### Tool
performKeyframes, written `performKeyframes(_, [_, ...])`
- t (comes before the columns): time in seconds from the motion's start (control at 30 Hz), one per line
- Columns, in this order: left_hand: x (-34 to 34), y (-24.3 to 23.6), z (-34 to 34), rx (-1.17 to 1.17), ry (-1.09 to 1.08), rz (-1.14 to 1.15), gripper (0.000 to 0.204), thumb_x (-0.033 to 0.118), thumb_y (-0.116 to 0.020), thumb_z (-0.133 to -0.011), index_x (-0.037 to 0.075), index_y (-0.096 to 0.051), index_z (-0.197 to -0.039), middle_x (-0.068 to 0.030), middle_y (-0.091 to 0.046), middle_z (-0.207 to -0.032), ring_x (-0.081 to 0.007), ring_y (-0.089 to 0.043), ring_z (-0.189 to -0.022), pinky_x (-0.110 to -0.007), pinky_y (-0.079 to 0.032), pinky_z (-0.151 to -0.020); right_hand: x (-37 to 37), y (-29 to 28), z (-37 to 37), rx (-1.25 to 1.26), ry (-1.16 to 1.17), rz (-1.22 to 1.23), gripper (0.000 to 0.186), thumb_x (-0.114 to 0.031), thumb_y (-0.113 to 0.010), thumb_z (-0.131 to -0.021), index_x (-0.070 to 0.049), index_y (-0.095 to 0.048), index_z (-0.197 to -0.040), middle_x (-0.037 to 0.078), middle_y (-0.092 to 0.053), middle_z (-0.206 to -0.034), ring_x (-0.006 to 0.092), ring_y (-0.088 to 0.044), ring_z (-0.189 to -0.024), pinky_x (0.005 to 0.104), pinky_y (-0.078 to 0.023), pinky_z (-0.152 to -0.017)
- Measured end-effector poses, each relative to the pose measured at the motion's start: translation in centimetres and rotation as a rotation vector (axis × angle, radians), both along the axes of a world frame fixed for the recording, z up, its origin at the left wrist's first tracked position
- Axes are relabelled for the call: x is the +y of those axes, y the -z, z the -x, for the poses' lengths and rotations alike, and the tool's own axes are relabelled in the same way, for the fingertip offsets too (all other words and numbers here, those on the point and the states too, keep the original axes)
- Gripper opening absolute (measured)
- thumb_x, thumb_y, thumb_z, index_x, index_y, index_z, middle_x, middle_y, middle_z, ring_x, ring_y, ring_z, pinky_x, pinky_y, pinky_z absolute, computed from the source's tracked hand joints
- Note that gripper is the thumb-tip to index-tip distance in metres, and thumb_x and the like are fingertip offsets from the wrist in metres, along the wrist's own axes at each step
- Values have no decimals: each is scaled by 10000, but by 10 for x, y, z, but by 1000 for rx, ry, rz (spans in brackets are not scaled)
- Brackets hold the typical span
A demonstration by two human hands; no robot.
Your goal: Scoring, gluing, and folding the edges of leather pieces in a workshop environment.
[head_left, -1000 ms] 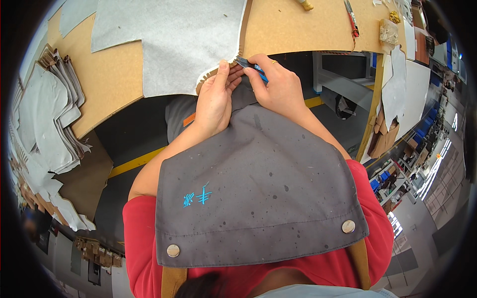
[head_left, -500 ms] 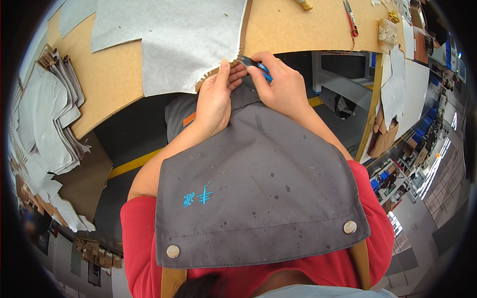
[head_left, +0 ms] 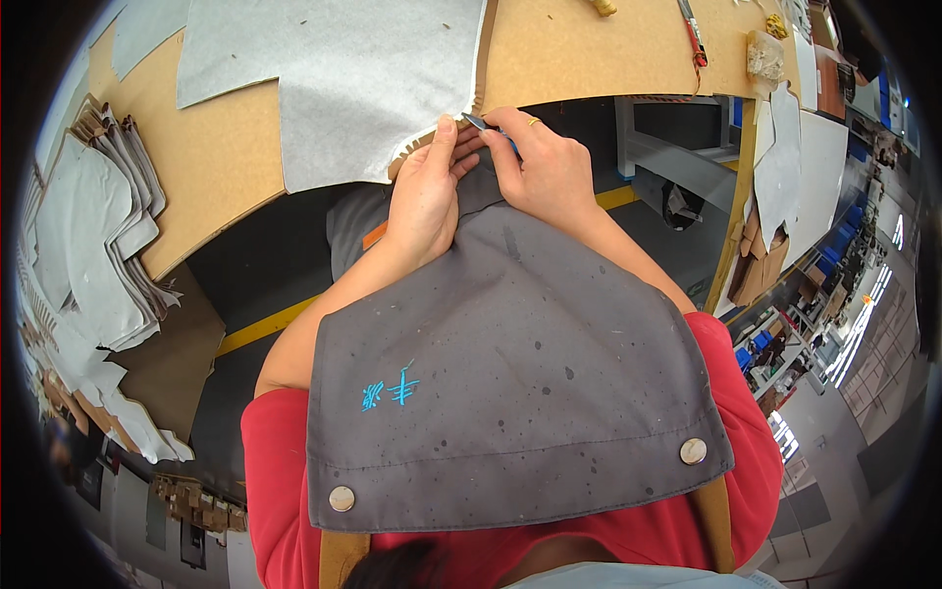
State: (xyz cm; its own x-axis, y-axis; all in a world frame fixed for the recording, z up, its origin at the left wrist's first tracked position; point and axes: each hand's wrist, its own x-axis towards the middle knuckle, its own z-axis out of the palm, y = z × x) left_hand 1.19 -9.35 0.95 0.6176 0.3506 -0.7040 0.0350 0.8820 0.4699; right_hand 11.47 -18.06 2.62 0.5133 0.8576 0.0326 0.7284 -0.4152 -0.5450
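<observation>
A large grey-white sheet lies on the brown cardboard-topped table, its lower corner hanging over the table's front edge. My left hand pinches that edge of the sheet between thumb and fingers. My right hand is closed on a small blue-handled blade, its tip at the sheet's edge next to my left thumb. Both forearms come up over a grey bib apron worn over a red shirt.
A stack of cut grey-white pieces lies along the table's left side. More pale pieces and brown ones hang on a stand at the right. A red-handled tool lies at the table's back. Below the table is a dark floor with a yellow line.
Both hands have shifted slightly along the sheet's edge, keeping their hold; the blade stays at the edge by my left thumb.
</observation>
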Motion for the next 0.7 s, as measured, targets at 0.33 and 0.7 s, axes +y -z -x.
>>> performKeyframes(0.33, [-1,0,1,-38,20,-39,404,372,-397,-1014,23,-593,-1063,-65,-612,-1052,-138,-546,-979,-303,-419,-883,-3,-5,4,82,17,-8,172,-224,-562,-891,-91,-558,-1000,98,-626,-739,277,-615,-511,358,-471,-415])
performKeyframes(0.7, [-1,-5,-1,0,16,-31,398,373,-394,-1014,30,-592,-1056,-55,-608,-1051,-133,-535,-997,-304,-411,-890,-3,2,5,60,13,-24,138,-211,-558,-893,-90,-550,-959,76,-624,-730,274,-610,-506,350,-462,-402])
